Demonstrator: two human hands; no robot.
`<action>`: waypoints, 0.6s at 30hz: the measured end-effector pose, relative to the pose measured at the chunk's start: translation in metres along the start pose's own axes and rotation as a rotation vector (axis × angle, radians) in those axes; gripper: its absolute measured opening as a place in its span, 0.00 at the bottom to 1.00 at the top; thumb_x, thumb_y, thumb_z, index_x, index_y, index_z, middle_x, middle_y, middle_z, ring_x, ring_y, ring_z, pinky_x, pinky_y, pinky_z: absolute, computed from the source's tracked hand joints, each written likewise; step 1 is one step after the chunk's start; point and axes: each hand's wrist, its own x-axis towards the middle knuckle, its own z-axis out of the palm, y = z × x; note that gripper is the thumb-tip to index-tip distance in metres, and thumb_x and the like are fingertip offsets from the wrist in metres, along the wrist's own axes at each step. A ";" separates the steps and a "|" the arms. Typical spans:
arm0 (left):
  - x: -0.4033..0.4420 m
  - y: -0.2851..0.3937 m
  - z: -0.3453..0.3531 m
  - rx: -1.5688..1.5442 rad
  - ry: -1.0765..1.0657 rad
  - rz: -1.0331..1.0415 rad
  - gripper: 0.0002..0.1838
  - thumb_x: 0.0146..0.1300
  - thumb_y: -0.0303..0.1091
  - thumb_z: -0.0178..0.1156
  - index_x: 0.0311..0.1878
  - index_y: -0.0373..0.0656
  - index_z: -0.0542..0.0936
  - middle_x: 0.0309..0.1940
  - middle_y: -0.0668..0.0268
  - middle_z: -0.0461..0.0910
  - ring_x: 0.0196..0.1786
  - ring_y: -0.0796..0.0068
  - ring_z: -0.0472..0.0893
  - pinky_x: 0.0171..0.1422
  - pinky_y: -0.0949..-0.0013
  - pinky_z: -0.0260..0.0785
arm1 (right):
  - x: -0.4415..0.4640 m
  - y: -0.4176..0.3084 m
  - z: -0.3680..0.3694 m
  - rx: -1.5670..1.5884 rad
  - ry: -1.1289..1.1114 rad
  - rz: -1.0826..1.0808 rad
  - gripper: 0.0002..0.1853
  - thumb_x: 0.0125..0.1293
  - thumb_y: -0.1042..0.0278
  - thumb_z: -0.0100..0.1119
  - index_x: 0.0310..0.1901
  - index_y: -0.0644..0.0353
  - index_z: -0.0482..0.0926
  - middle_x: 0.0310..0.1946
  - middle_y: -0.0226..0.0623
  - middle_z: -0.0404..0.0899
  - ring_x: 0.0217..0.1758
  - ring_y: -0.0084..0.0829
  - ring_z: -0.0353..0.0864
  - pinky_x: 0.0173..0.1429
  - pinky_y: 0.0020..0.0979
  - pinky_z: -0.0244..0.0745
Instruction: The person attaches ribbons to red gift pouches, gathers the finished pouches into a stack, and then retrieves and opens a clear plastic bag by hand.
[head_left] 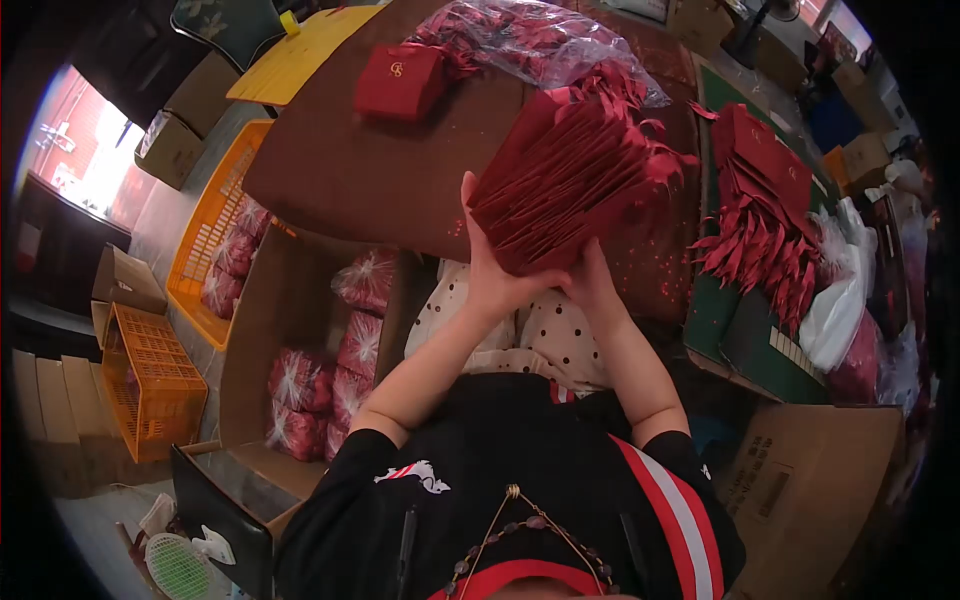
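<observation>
Over the near edge of the brown table (340,170), somebody's got a fat red stack (560,185) in both hands, left hand (489,275) cupping its left side, right hand (593,282) under the lower end, ribbons spilling off the far side. Farther back there's a red bundle (398,84) with gold letters, near a clear bag (560,45). Left of their lap, a carton (247,370) holds wrapped red packs (300,380).

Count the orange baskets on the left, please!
2: a long orange basket beside the open cardboard box, and another orange basket lower left of it. Others may be hidden.
</observation>
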 end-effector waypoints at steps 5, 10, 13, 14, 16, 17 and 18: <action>0.011 -0.003 0.019 0.024 0.027 0.031 0.61 0.47 0.27 0.81 0.78 0.39 0.49 0.69 0.54 0.68 0.69 0.64 0.73 0.73 0.58 0.68 | 0.005 0.015 -0.025 0.123 0.095 0.013 0.41 0.71 0.40 0.60 0.75 0.56 0.57 0.71 0.37 0.66 0.74 0.38 0.67 0.78 0.43 0.64; 0.037 -0.022 0.012 0.005 0.099 -0.157 0.32 0.54 0.19 0.73 0.63 0.35 0.70 0.55 0.59 0.80 0.55 0.70 0.81 0.61 0.66 0.76 | 0.010 -0.019 -0.003 -0.038 0.237 0.269 0.38 0.74 0.40 0.56 0.76 0.54 0.57 0.68 0.36 0.70 0.67 0.34 0.73 0.65 0.39 0.74; 0.055 -0.031 -0.004 0.097 0.107 -0.113 0.30 0.55 0.19 0.73 0.60 0.34 0.72 0.53 0.58 0.81 0.53 0.70 0.82 0.60 0.66 0.76 | 0.010 -0.073 0.037 -0.298 0.221 0.626 0.28 0.76 0.49 0.57 0.70 0.54 0.68 0.59 0.39 0.79 0.56 0.27 0.80 0.52 0.31 0.76; 0.060 -0.038 -0.010 0.166 0.077 -0.029 0.32 0.55 0.21 0.74 0.62 0.34 0.72 0.51 0.59 0.83 0.52 0.70 0.83 0.60 0.66 0.77 | 0.007 -0.094 0.046 -0.599 0.047 0.592 0.23 0.77 0.51 0.56 0.64 0.58 0.73 0.57 0.42 0.80 0.54 0.27 0.82 0.52 0.29 0.75; 0.061 -0.058 -0.026 0.236 0.048 0.043 0.33 0.54 0.23 0.75 0.63 0.34 0.71 0.48 0.60 0.84 0.52 0.71 0.84 0.60 0.67 0.77 | 0.004 -0.122 0.041 -0.788 -0.086 0.245 0.15 0.76 0.58 0.58 0.52 0.62 0.80 0.51 0.42 0.83 0.50 0.25 0.82 0.51 0.25 0.74; 0.059 -0.073 -0.036 0.266 -0.021 0.023 0.38 0.52 0.25 0.77 0.66 0.34 0.68 0.52 0.58 0.83 0.55 0.70 0.83 0.62 0.66 0.76 | 0.008 -0.133 0.035 -0.671 -0.039 -0.055 0.10 0.74 0.64 0.61 0.48 0.62 0.83 0.48 0.39 0.83 0.49 0.23 0.80 0.50 0.23 0.73; 0.058 -0.083 -0.041 0.295 -0.092 0.003 0.44 0.51 0.26 0.78 0.70 0.34 0.66 0.55 0.57 0.81 0.58 0.68 0.82 0.65 0.65 0.74 | 0.025 -0.140 0.041 -0.755 -0.007 -0.438 0.10 0.76 0.65 0.58 0.47 0.64 0.81 0.49 0.37 0.82 0.47 0.21 0.80 0.51 0.23 0.73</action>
